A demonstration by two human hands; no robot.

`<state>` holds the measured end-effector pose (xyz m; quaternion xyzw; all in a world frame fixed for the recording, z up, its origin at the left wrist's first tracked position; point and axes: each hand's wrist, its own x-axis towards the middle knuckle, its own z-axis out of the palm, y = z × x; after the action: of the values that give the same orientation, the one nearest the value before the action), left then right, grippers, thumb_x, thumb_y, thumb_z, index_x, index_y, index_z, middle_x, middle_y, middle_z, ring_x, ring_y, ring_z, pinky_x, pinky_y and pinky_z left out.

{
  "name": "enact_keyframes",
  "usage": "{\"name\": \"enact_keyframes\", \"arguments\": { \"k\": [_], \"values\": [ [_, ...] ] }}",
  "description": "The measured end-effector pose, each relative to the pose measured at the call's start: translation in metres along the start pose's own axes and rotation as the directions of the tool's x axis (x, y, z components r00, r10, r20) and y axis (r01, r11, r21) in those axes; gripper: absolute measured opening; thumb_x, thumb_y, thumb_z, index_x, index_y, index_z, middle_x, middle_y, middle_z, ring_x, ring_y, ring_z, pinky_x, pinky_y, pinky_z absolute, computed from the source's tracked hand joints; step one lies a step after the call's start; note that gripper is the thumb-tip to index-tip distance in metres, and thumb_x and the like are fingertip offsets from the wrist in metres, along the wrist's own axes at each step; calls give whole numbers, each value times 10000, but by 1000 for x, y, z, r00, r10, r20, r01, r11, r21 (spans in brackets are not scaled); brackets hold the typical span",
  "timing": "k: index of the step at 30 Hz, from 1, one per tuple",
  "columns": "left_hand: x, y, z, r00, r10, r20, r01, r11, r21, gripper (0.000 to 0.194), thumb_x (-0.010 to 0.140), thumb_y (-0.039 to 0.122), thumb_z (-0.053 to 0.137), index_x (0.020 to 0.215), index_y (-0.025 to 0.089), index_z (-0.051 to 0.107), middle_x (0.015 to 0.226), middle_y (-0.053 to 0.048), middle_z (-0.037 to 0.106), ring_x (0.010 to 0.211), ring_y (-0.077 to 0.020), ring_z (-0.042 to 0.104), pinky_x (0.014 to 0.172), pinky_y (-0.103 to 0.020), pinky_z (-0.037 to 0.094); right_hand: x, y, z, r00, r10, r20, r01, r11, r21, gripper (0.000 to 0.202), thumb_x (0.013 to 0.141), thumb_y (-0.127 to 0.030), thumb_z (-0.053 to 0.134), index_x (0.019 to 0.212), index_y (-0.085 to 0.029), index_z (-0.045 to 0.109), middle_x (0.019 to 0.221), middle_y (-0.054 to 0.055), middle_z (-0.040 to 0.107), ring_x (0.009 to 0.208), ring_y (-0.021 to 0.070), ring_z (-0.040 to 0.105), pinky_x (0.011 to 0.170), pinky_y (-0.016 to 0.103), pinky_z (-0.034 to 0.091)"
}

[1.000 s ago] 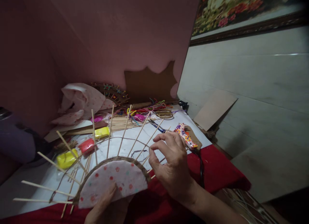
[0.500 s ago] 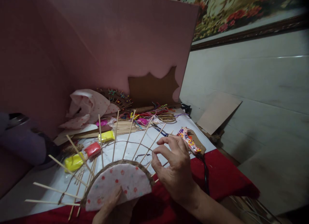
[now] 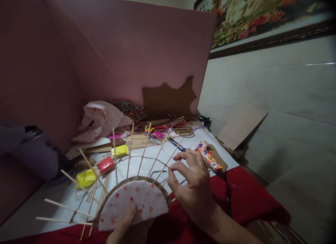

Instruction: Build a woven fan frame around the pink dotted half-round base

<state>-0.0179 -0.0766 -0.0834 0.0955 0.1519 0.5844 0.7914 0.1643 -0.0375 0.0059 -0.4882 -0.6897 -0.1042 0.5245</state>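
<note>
A half-round piece [image 3: 147, 198] covered in white cloth with red dots has a brown cord-wrapped rim, and thin wooden sticks [image 3: 155, 156] fan out from it. My left hand [image 3: 124, 226] grips it at the lower edge, thumb on the cloth and the other fingers hidden behind. A thin brown cord [image 3: 140, 156] runs in an arc across the sticks, wound round those at the left. On the right side of the fan my right hand [image 3: 193, 181] pinches this cord between thumb and index finger.
Behind the fan lie yellow and red clay packets [image 3: 105, 164], a bundle of sticks [image 3: 139, 142], scissors [image 3: 176, 144] and coloured cords. A flower-patterned glue gun [image 3: 208, 155] rests at the right. Cut brown cardboard [image 3: 168, 100] leans on the pink panel [image 3: 131, 44]; a kettle-like vessel [image 3: 39, 153] stands left.
The whole scene has shifted slightly right and down in view. Both hands keep their grips on the fan piece and the cord, with little other movement.
</note>
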Motion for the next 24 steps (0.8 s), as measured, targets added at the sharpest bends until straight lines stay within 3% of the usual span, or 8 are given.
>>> {"name": "enact_keyframes", "arguments": {
  "k": [8, 14, 18, 24],
  "values": [
    [-9, -1, 33, 998, -5, -59, 5, 1000, 4, 326, 862, 145, 458, 1032, 289, 696, 1136, -48, 666, 1100, -239, 578, 1016, -428, 371, 1, -1, 0, 1000, 4, 2, -4, 1000, -7, 123, 683, -85, 625, 644, -202, 620, 847, 38, 600, 881, 228, 482, 790, 402, 381],
    [-8, -4, 33, 989, 87, -118, -82, 996, 41, 349, 854, 172, 493, 1154, 291, 627, 1114, -61, 679, 1068, -255, 597, 993, -443, 402, 1, -1, 0, 1000, 6, 8, -6, 1000, -13, 120, 693, -96, 613, 639, -203, 613, 843, 34, 591, 880, 221, 479, 790, 395, 383],
    [-7, -4, 34, 987, 86, -137, -84, 996, 25, 382, 838, 114, 484, 1128, 310, 638, 1108, -43, 683, 1065, -246, 600, 977, -427, 422, 1, -1, 0, 1000, 8, 10, -7, 1000, -21, 120, 690, -94, 618, 641, -203, 611, 846, 34, 592, 880, 222, 480, 795, 400, 382],
    [-6, -5, 31, 990, 61, -129, -58, 998, 21, 371, 834, 151, 503, 1142, 316, 627, 1083, -36, 694, 1069, -248, 598, 979, -415, 425, 1, 0, -1, 1000, 2, 0, -2, 1000, -9, 123, 689, -89, 615, 650, -205, 616, 840, 35, 590, 884, 223, 477, 795, 398, 384]
  ]
}}
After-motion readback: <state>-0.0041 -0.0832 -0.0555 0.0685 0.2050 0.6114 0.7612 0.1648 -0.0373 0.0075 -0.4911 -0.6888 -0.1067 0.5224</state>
